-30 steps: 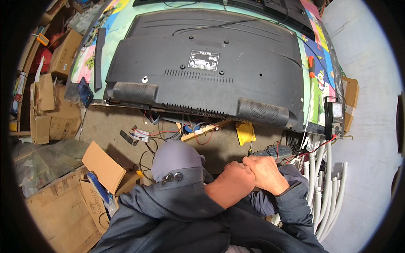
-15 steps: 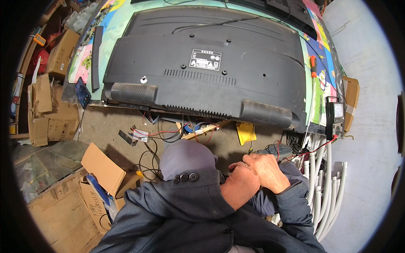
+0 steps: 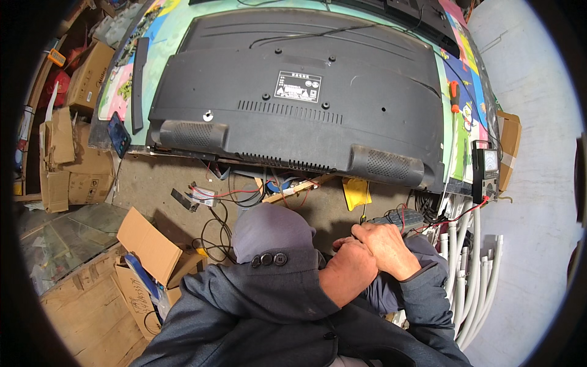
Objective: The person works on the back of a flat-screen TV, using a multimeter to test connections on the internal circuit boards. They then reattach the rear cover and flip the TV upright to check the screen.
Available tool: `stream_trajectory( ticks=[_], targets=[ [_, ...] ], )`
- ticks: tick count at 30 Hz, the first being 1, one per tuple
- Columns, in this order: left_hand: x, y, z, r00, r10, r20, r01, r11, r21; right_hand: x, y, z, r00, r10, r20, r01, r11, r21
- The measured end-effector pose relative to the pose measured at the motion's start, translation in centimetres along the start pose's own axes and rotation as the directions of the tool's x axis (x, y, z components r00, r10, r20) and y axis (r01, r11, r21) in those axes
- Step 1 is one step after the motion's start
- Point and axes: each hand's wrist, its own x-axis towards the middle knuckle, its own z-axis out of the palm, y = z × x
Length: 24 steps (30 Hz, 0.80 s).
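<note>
Head cam: left one of a side-by-side pair on the wearer's head. Wide fisheye, upright, unmirrored, aimed steeply down and a bit forward. Jacket (image 3: 263,333) fills 6 o'clock, right under the lens; sleeves lead to left hand (image 3: 350,264) and right hand (image 3: 388,249) at 5, close range. TV (image 3: 244,79) at 12, farther off, seen from above, near edge bowed. Floor (image 3: 153,178) shows between TV and jacket. Table (image 3: 158,76) sides curve at 10 and 2. Box (image 3: 88,183) at 9, wall (image 3: 541,153) at 3. Frame corners black.
</note>
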Motion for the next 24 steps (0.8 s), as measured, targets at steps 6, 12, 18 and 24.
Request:
stream_trajectory(
  ticks=[6, 12, 18, 24],
  targets=[
    [0.0, -0.1, -0.1, 0.999, 0.024, 0.029, -0.025, 0.999, 0.030, 0.0, 0.0, 0.0, 1.000, -0.002, 0.002, 0.002, 1.000, 0.002],
    [0.0, 0.2, 0.2, 1.000, -0.025, -0.010, 0.025, 0.999, -0.028, 0.0, 0.0, 0.1, 1.000, -0.001, 0.004, 0.001, 1.000, -0.015],
    [0.5, -1.4, -1.1, 0.984, -0.030, -0.177, -0.010, 0.975, -0.220, 0.2, 0.5, 0.3, 1.000, 0.026, -0.014, -0.027, 1.000, -0.009],
    [-1.4, -4.5, -5.0, 0.886, -0.113, -0.450, -0.136, 0.864, -0.485, -0.6, 1.7, -0.1, 0.980, 0.183, -0.073, -0.182, 0.983, 0.014]
  ],
)
